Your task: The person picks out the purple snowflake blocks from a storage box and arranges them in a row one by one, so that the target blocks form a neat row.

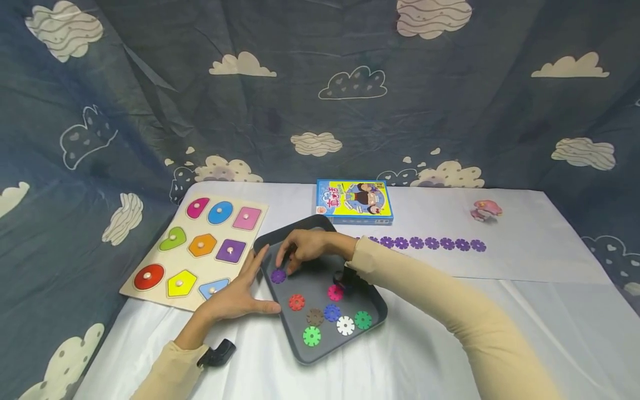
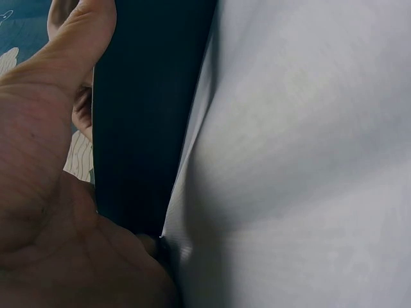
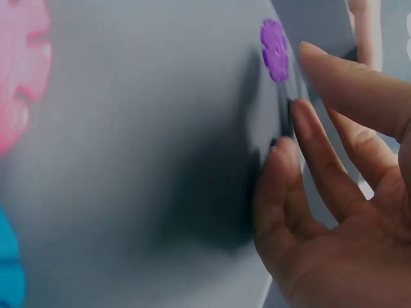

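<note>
A dark grey tray [image 1: 320, 347] lies tilted on the white cloth, with several notched flower-shaped discs in it. My left hand [image 1: 235, 294] is at the tray's left side, thumb and fingers spread along the rim; the left wrist view shows the palm [image 2: 38, 154] beside the dark tray wall [image 2: 148, 115]. My right hand [image 1: 310, 244] reaches into the far left part of the tray, fingers bent downward. Its fingertips are close to a purple disc [image 1: 278, 276]. In the right wrist view this purple disc [image 3: 275, 51] lies beside the fingers, with no disc visibly pinched.
A row of purple discs [image 1: 432, 243] runs right of the tray, partly behind the right sleeve. A wooden shape-puzzle board [image 1: 165, 250] lies at left. A blue and yellow box [image 1: 355, 203] sits behind the tray, and a small pink toy [image 1: 486, 210] at far right.
</note>
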The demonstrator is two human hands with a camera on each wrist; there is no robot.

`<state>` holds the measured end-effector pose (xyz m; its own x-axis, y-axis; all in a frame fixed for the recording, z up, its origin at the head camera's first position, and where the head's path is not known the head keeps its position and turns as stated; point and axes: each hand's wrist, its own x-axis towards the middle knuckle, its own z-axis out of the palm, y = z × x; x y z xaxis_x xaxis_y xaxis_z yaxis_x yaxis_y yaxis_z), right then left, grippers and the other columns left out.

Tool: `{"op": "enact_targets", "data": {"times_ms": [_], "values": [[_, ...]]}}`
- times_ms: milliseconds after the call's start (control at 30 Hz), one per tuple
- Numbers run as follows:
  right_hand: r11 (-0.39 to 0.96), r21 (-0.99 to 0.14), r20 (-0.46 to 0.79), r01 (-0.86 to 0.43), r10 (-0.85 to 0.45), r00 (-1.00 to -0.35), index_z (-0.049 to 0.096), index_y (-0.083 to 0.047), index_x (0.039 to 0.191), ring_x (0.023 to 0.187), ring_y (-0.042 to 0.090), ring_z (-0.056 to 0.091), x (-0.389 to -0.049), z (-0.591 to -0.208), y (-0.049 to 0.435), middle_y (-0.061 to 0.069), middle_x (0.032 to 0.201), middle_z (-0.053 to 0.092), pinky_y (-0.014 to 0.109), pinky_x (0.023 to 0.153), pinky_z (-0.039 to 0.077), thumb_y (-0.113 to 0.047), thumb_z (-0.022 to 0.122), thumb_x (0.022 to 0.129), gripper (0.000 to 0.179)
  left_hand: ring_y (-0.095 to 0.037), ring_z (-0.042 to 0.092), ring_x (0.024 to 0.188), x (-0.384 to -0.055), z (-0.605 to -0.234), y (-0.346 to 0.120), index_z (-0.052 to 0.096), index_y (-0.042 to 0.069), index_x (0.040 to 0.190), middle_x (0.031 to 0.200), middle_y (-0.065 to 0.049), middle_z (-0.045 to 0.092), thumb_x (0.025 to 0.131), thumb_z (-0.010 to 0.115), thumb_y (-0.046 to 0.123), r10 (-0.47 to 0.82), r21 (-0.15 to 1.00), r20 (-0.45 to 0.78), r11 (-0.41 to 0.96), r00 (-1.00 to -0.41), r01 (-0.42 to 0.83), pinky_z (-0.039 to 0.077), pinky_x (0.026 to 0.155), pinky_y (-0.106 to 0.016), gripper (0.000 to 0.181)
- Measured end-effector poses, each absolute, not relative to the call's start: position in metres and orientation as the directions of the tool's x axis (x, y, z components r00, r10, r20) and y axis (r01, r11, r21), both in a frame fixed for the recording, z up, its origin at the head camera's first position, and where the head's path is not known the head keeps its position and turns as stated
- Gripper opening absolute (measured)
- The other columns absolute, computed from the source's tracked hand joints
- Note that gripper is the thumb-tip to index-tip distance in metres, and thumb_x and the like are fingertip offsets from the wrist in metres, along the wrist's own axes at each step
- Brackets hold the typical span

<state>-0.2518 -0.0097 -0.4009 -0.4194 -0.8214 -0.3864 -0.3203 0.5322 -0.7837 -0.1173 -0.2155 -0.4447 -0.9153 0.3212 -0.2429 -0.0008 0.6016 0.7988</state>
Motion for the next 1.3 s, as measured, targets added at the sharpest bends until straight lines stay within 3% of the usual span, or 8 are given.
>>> {"op": "enact_targets", "data": {"times_ms": [300, 567, 1167, 1300], "values": [[0.565, -0.761, -0.408, -0.319, -0.799, -0.442, 0.078, -0.013, 0.101, 0.103, 0.012, 0.057, -0.25, -0.402, -0.02, -0.004, 0.113, 0.069, 0.026, 0.095, 0.046, -0.006, 0.082, 0.08, 0.022, -0.049, -0.006, 0.153, -0.118, -0.441, -0.215, -0.006, 0.036, 0.161, 0.164, -0.021, -0.024, 0.074, 0.085, 0.049, 0.325, 0.795, -0.239, 0.607, -0.915, 0.008, 0.015, 0.113, -0.077, 0.127], [0.537, -0.759, -0.399, -0.368, -0.831, -0.388, 0.078, -0.012, 0.103, 0.099, 0.011, 0.053, -0.248, -0.402, -0.024, -0.005, 0.109, 0.068, 0.021, 0.087, 0.044, -0.004, 0.082, 0.08, 0.025, -0.049, -0.006, 0.153, -0.118, -0.438, -0.214, -0.005, 0.036, 0.161, 0.165, -0.02, -0.023, 0.074, 0.086, 0.048, 0.309, 0.787, -0.246, 0.617, -0.919, -0.003, 0.015, 0.113, -0.077, 0.126], [0.578, -0.675, -0.368, -0.46, -0.803, -0.469, 0.078, -0.015, 0.093, 0.096, 0.01, 0.057, -0.238, -0.407, -0.033, -0.007, 0.102, 0.069, 0.026, 0.089, 0.047, -0.002, 0.084, 0.076, 0.022, -0.048, -0.004, 0.153, -0.117, -0.443, -0.214, -0.004, 0.037, 0.161, 0.165, -0.019, -0.022, 0.074, 0.086, 0.046, 0.302, 0.794, -0.252, 0.608, -0.919, -0.018, 0.015, 0.113, -0.077, 0.126], [0.579, -0.646, -0.361, -0.498, -0.806, -0.469, 0.078, -0.015, 0.092, 0.089, 0.01, 0.056, -0.236, -0.41, -0.033, -0.006, 0.099, 0.068, 0.024, 0.081, 0.049, 0.0, 0.082, 0.077, 0.022, -0.046, -0.004, 0.154, -0.117, -0.445, -0.214, -0.004, 0.038, 0.161, 0.165, -0.019, -0.022, 0.074, 0.087, 0.046, 0.305, 0.8, -0.248, 0.6, -0.919, -0.016, 0.015, 0.114, -0.076, 0.126]]}}
